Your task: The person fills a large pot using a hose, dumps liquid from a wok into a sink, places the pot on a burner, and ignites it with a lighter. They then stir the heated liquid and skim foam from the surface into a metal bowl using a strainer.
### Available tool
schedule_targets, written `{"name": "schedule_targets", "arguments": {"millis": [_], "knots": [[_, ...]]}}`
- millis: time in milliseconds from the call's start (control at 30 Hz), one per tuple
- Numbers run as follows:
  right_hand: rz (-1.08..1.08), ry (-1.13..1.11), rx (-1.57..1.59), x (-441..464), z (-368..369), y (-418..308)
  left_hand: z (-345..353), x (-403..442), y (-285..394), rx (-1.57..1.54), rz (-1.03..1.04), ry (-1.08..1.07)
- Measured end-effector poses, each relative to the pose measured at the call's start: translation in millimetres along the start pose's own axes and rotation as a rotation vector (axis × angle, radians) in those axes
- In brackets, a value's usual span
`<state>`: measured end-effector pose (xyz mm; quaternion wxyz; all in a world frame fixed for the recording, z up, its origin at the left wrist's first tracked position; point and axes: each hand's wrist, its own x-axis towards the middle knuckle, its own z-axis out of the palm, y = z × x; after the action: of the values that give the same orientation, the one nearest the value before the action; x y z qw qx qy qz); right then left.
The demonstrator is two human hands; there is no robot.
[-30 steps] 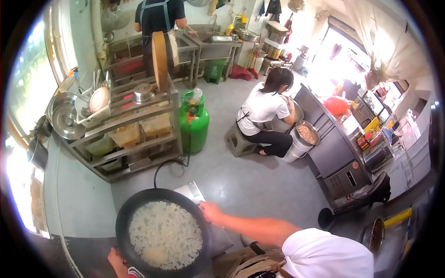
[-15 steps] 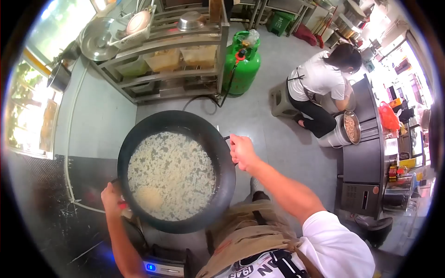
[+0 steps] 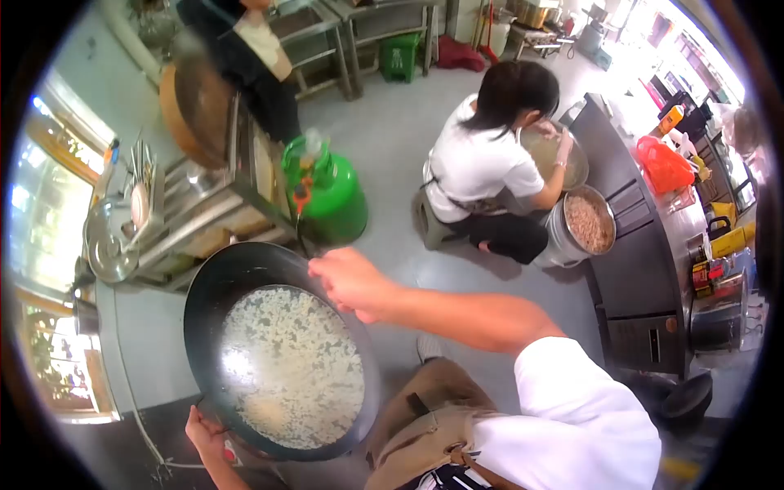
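A large dark wok (image 3: pixel 208 327) hangs between my two hands. Pale liquid covered with white floating bits (image 3: pixel 298 359) lies in it; I cannot make out what they are. A smooth pale patch shows near its lower edge, with a bright glare at the left. My right hand (image 3: pixel 351 284) is closed round the handle at the wok's upper right rim. At the lower left rim, my left hand (image 3: pixel 208 441) grips the other side, its handle mostly hidden.
A green gas cylinder (image 3: pixel 327 196) stands beyond the wok, beside a metal rack (image 3: pixel 204 233). To the right a seated co-worker (image 3: pixel 486 155) works over a bowl (image 3: pixel 572 163), by a bucket of pinkish food (image 3: pixel 588 222). Another person (image 3: pixel 253 65) stands at the back left.
My view has swung, and the wok now appears lower and further left, closer to the rack. Another person has come into sight behind the rack. Both hands keep their hold.
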<state>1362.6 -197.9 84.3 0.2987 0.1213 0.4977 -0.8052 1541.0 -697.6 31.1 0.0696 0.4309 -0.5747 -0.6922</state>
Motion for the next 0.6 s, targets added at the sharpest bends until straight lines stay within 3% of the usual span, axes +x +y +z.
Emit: {"name": "schedule_targets", "arguments": {"millis": [33, 67, 100, 167, 300, 433, 467, 567, 600], "knots": [[-0.058, 0.012, -0.035, 0.7, -18.2, -17.2, 18.5, 2.8, 0.0, 0.021, 0.024, -0.033], [-0.11, 0.026, -0.066, 1.4, -38.5, -36.1, 66.4, -7.4, 13.4, 0.064, 0.022, 0.129], [-0.165, 0.04, -0.099, 2.5, -55.4, -56.0, 104.4, -15.5, 25.2, 0.012, 0.018, 0.108], [-0.104, 0.131, -0.011, 4.0, -87.9, -102.8, 174.1, -18.5, 43.8, -0.105, 0.008, 0.05], [-0.108, 0.319, 0.064, 18.4, -141.7, -202.5, 284.8, 13.4, 70.0, -0.008, 0.069, -0.103], [-0.17, 0.373, 0.048, 63.6, -206.9, -280.2, 398.7, 49.1, 117.1, -0.338, -0.19, -0.446], [-0.174, 0.392, 0.053, 78.8, -227.9, -298.0, 435.7, 45.4, 128.2, -0.336, -0.162, -0.533], [-0.185, 0.427, 0.062, 130.4, -278.6, -353.8, 537.9, 55.5, 156.2, -0.273, -0.075, -0.433], [-0.19, 0.448, 0.084, 148.2, -293.7, -371.7, 565.6, 66.7, 164.1, -0.254, -0.07, -0.496]]}}
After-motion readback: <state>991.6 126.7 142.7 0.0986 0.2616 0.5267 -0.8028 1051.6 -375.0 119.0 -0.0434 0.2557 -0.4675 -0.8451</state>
